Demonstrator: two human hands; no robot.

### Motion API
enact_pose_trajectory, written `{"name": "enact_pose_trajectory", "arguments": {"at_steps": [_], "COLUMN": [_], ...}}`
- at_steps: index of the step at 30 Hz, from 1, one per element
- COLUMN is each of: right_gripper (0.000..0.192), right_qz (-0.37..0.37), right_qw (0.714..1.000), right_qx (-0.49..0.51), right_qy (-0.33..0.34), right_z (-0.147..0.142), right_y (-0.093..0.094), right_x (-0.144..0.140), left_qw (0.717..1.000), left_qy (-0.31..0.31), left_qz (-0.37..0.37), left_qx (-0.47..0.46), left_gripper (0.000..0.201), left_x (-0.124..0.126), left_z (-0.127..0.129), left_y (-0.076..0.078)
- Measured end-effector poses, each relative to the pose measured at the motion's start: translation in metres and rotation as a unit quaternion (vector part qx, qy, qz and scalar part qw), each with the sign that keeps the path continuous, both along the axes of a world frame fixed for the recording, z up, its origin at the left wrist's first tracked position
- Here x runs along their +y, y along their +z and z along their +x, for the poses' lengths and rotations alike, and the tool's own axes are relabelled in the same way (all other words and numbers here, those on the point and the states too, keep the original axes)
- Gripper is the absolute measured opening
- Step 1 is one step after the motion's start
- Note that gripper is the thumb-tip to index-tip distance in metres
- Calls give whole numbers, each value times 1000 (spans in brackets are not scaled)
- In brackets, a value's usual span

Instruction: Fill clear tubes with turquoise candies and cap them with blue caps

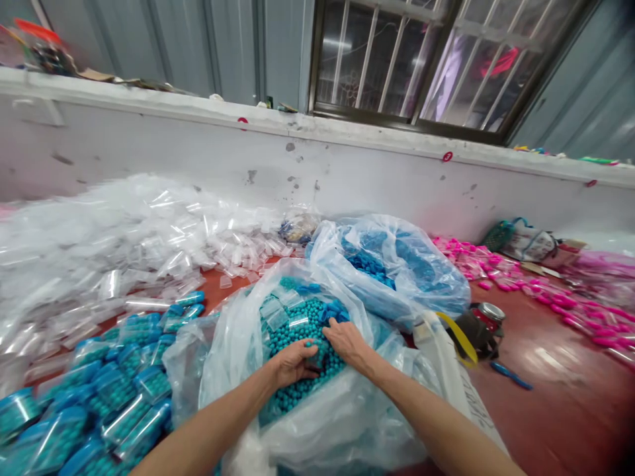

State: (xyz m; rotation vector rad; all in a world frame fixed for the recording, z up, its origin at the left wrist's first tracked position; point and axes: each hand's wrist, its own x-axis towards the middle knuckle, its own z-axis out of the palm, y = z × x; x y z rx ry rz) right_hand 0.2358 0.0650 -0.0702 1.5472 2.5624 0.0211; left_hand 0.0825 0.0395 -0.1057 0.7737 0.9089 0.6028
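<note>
Red-brown floor (555, 396) under a white wall (347, 172), with a barred window (417, 59) at 1 o'clock. Goods are spread across the floor.

A clear bag (317, 423) sits open at centre, full of teal beads (297, 330). Both hands are down in it.

- Left hand (292, 363): fingers curled over the beads, closed around a small dark thing I cannot make out. Looks like a grasp, not a flat rest.
- Right hand (350, 340): palm down on the beads, fingers bent and dug into the pile at 12 o'clock of the left hand. Whether it grips anything is not visible.
- The two hands nearly touch, fingertips meeting over the same spot.

Step in hand, as I judge it: scooping beads, probably into a small container held low in the pile. The next move would call for a level lift so nothing spills back.

Around them:
- Filled jars (99, 410) of teal beads with blue lids, heaped at 8 o'clock.
- Empty clear pouches (124, 258) in a big drift at 10 o'clock.
- A second bag (397, 264) with blue pieces at 1 o'clock, just behind the first.
- Pink packs (520, 284) scattered at 2 o'clock.
- A tape roll (479, 327) at 3 o'clock, near the bag, and a blue pen (510, 375) lying just past it.
</note>
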Motion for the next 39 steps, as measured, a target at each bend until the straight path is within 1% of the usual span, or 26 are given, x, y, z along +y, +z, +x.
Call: {"name": "enact_pose_trajectory", "arguments": {"at_steps": [2, 4, 5, 6, 7, 9, 11, 13, 15, 17, 19, 21, 22, 24, 26, 27, 29, 31, 32, 33, 34, 36, 37, 38, 39], "right_gripper": [23, 17, 17, 18, 20, 24, 27, 26, 24, 23, 23, 25, 26, 28, 28, 28, 29, 25, 21, 17, 16, 29, 37, 44, 49], "right_qz": [51, 89, 80, 50, 10, -66, -120, -163, -184, -167, -144, -130, -126, -110, -78, -63, -51, -75, -105, -146, -192, -265, -280, -280, -270], "right_qw": [999, 994, 992, 987, 978, 948, 922, 897, 868, 845, 832, 829, 832, 848, 873, 885, 900, 898, 886, 866, 836, 757, 722, 697, 687], "right_qx": [11, 56, 97, 149, 208, 310, 368, 410, 456, 496, 521, 533, 532, 514, 480, 462, 431, 431, 449, 477, 515, 593, 624, 646, 657], "right_qy": [3, -10, -19, -26, -26, -12, -2, -27, -73, -111, -120, -109, -98, -68, -30, -10, 28, 53, 52, 38, 10, -68, -107, -137, -155], "right_z": [0, 1, 2, 3, 5, 7, 9, 10, 8, 5, 1, -3, -5, -8, -9, -9, -8, -4, -2, -1, 0, -1, -3, -7, -11], "right_y": [3, 8, 11, 14, 17, 22, 23, 22, 19, 16, 13, 12, 12, 13, 14, 15, 17, 19, 19, 20, 20, 19, 18, 17, 17], "right_x": [-2, -3, -5, -7, -9, -14, -17, -20, -22, -26, -32, -38, -41, -46, -50, -52, -54, -54, -53, -50, -47, -41, -39, -37, -37], "left_qw": [1000, 1000, 999, 999, 998, 996, 991, 986, 980, 975, 975, 978, 978, 976, 971, 968, 960, 956, 957, 960, 963, 969, 970, 969, 967], "left_qy": [10, 22, 29, 36, 43, 58, 71, 83, 97, 109, 104, 98, 104, 127, 144, 145, 142, 141, 143, 142, 137, 115, 101, 90, 85], "left_qz": [3, 12, 18, 25, 35, 59, 93, 127, 152, 166, 161, 148, 143, 147, 166, 178, 201, 209, 208, 202, 196, 188, 189, 195, 206], "left_qx": [0, 7, 13, 21, 29, 46, 59, 70, 84, 99, 108, 111, 108, 98, 98, 106, 131, 146, 143, 135, 124, 112, 113, 119, 126], "left_gripper": [42, 38, 36, 34, 33, 30, 30, 32, 36, 38, 39, 43, 45, 53, 62, 63, 58, 53, 51, 51, 52, 52, 51, 49, 46], "left_x": [-1, -1, -2, -3, -3, -5, -6, -6, -6, -9, -14, -20, -24, -29, -31, -32, -33, -35, -36, -38, -40, -44, -45, -46, -47], "left_z": [-3, -5, -5, -4, -4, -2, -1, -1, -1, -2, -1, 1, 1, 2, 1, 0, -3, -7, -9, -11, -13, -16, -17, -18, -18], "left_y": [2, 2, 2, 2, 2, 3, 5, 7, 10, 13, 16, 20, 22, 25, 26, 26, 25, 25, 27, 28, 30, 35, 37, 39, 40]}}
